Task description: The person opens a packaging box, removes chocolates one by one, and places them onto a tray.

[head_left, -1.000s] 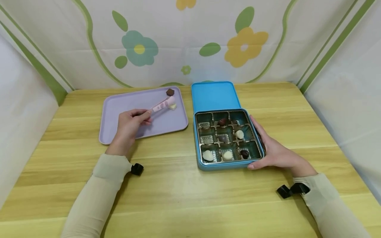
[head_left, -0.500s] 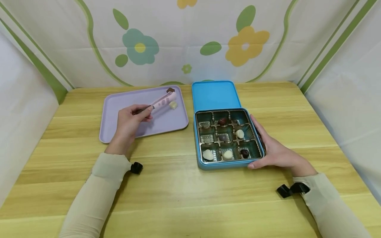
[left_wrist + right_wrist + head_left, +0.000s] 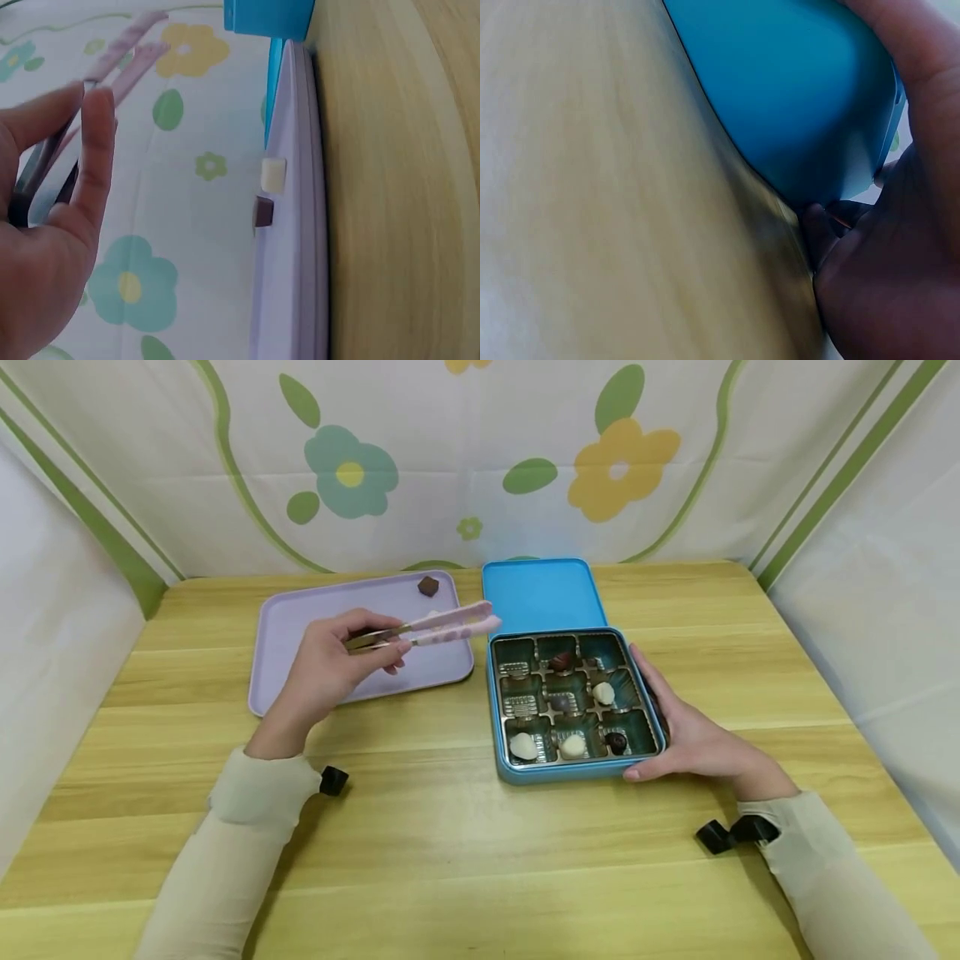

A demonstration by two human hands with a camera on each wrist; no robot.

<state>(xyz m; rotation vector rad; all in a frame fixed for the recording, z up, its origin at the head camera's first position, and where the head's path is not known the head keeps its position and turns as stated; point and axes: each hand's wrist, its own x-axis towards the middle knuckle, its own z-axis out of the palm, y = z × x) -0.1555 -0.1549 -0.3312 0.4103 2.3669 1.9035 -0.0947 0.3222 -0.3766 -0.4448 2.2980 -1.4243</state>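
From the head view, your left hand (image 3: 330,664) pinches the pink tongs (image 3: 431,627) at their metal end, thumb and fingers curled round them. The tips hang in the air over the right edge of the lilac tray (image 3: 300,618), just left of the blue box (image 3: 573,702), and they carry nothing that I can see. A brown chocolate (image 3: 428,585) sits at the tray's far right corner. Your right hand (image 3: 693,735) lies along the box's right side, fingers fairly straight against the wall, thumb at the near corner. Inside the box, white pieces lie in the near left, near middle and middle right cells, dark pieces in the far middle and near right cells. The lid (image 3: 542,596) lies flat just beyond the box on the table (image 3: 450,827).

From the left wrist, your fingers (image 3: 94,150) press the tong arms together low down, while the pink tips (image 3: 139,41) stand slightly apart. On the tray (image 3: 296,225) a white piece (image 3: 273,174) rests near the brown one (image 3: 263,211).

From the right wrist, your palm (image 3: 900,262) touches the blue wall (image 3: 795,97); finger position is hidden here.
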